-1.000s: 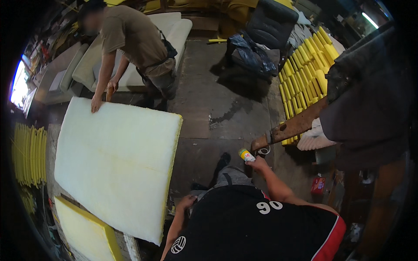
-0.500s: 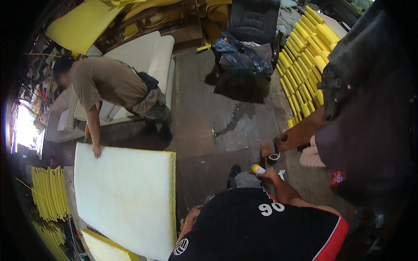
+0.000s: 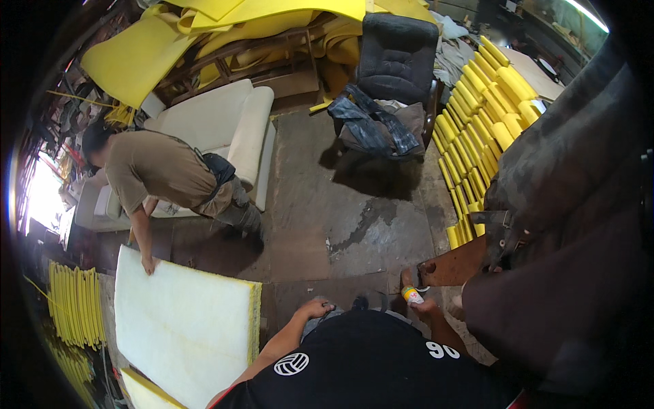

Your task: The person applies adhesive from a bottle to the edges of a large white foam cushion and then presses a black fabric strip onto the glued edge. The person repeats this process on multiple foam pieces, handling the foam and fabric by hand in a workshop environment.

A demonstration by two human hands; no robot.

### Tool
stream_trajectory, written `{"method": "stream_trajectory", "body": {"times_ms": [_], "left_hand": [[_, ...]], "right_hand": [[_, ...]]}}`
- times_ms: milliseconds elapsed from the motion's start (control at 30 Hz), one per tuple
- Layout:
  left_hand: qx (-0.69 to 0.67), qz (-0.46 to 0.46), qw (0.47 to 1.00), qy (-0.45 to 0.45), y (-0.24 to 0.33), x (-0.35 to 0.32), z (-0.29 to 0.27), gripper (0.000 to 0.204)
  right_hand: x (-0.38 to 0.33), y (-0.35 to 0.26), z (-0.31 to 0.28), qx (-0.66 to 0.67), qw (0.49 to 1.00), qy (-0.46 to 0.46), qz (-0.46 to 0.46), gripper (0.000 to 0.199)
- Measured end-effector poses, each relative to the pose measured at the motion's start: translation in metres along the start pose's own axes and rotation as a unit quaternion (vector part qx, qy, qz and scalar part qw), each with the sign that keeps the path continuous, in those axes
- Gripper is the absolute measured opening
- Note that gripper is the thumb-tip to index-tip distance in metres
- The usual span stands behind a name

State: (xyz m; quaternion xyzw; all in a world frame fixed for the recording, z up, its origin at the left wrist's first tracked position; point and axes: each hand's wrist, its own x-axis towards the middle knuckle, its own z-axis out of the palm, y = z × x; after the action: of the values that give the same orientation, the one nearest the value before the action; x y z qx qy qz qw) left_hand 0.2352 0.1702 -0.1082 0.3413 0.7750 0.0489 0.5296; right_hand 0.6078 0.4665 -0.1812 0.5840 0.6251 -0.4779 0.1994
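My right hand point(image 3: 427, 311) is wrapped around a small bottle point(image 3: 411, 295) with a white, yellow and green label, held tilted in front of my right thigh. My left hand point(image 3: 315, 309) is closed beside my left knee, over grey trousers. A small dark bit shows at its fingers, too little to name. Left of that arm lies a large white-topped foam slab point(image 3: 184, 307) with a yellow edge. A co-worker in a brown T-shirt point(image 3: 160, 163) leans over its far edge, one hand point(image 3: 149, 265) resting on it.
A cream sofa point(image 3: 204, 119) stands behind the co-worker. Dark cloth strips lie on a black padded chair point(image 3: 395, 54). Yellow foam strips point(image 3: 477, 129) are stacked at right, near a brown board point(image 3: 453, 262) and hanging dark cloth point(image 3: 552, 279). More yellow strips point(image 3: 75, 303) stand at left.
My left hand has come up and forward from beside the slab to my knee. My right hand still holds the bottle, slightly lower in view. The view has shifted; the co-worker still touches the slab.
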Motion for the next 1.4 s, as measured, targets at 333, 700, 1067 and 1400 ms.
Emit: {"method": "stream_trajectory", "body": {"times_ms": [333, 700, 1067, 1400], "left_hand": [[0.114, 0.039, 0.991, -0.062, 0.037, 0.078, -0.061, 0.071], [0.135, 0.08, 0.983, -0.096, 0.051, 0.163, -0.15, 0.067], [0.105, 0.005, 0.994, 0.02, -0.006, 0.214, -0.254, 0.063], [-0.011, -0.093, 0.994, 0.049, -0.02, 0.184, -0.223, 0.052]], "right_hand": [[-0.049, 0.032, 0.012, -0.055, 0.991, 0.014, 0.119, 0.067], [0.013, 0.012, 0.023, -0.123, 0.981, -0.046, 0.146, 0.075], [0.025, -0.213, -0.097, 0.018, 0.996, 0.082, 0.041, 0.084], [0.164, -0.256, -0.174, -0.043, 0.991, 0.055, 0.111, 0.072]]}}
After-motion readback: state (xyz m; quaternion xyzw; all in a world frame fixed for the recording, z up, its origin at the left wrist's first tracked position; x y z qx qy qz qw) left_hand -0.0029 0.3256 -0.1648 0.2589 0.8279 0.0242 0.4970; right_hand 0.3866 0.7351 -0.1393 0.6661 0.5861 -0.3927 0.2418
